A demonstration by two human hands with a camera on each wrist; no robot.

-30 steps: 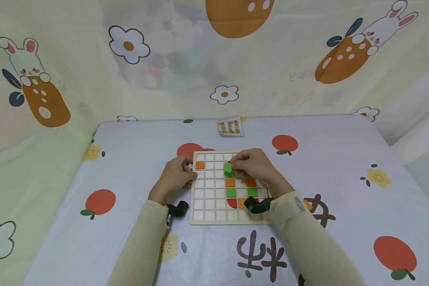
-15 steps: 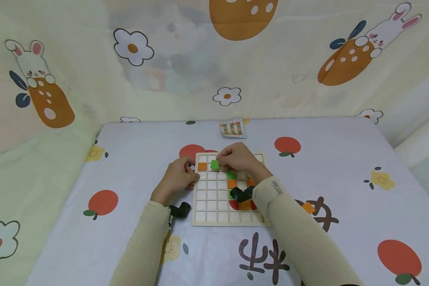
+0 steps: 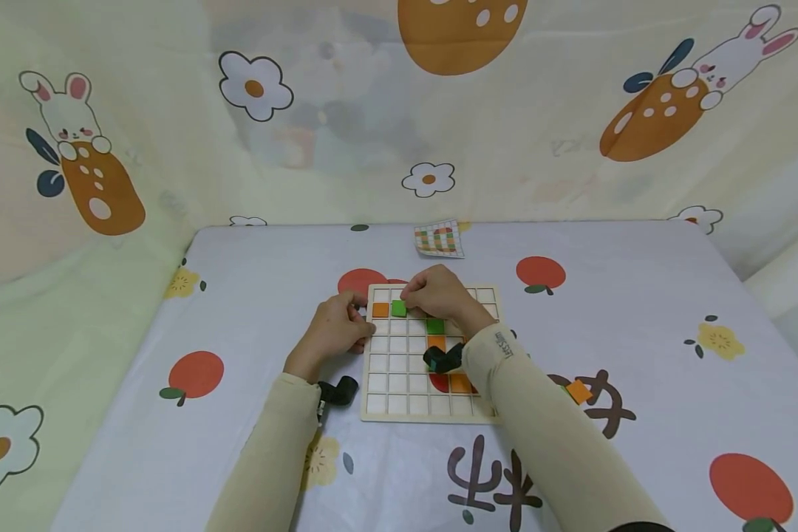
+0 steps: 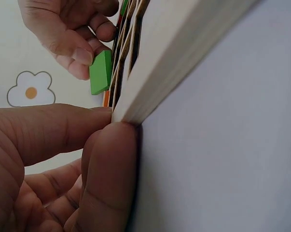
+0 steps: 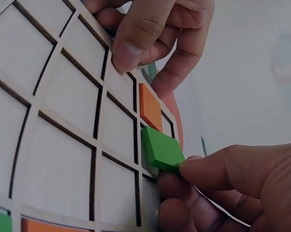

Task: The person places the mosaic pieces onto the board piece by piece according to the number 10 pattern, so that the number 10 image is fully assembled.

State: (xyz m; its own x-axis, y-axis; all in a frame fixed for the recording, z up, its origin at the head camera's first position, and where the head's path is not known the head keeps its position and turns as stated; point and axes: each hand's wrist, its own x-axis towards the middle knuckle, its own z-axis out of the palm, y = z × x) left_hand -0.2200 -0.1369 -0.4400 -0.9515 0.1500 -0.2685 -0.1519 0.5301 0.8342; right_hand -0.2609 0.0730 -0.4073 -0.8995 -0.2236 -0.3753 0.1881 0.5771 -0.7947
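A wooden grid board lies on the table with coloured tiles in some cells. My left hand pinches its left edge between thumb and finger, as the left wrist view shows. My right hand pinches a square green tile by one edge. This tile is tilted over a cell of the upper left part, just right of the orange tile. Another green tile and a red piece sit in cells nearer the middle. The right forearm and its wrist camera hide part of the board's right side.
Behind the board lies a small paper card printed with a coloured grid pattern. A loose orange tile lies on the patterned tablecloth to the right, beside the right sleeve. A printed curtain hangs at the back.
My right hand has carried the green tile leftward across the board and lowered it to the cell beside the orange tile. The left hand keeps its grip on the board's edge.
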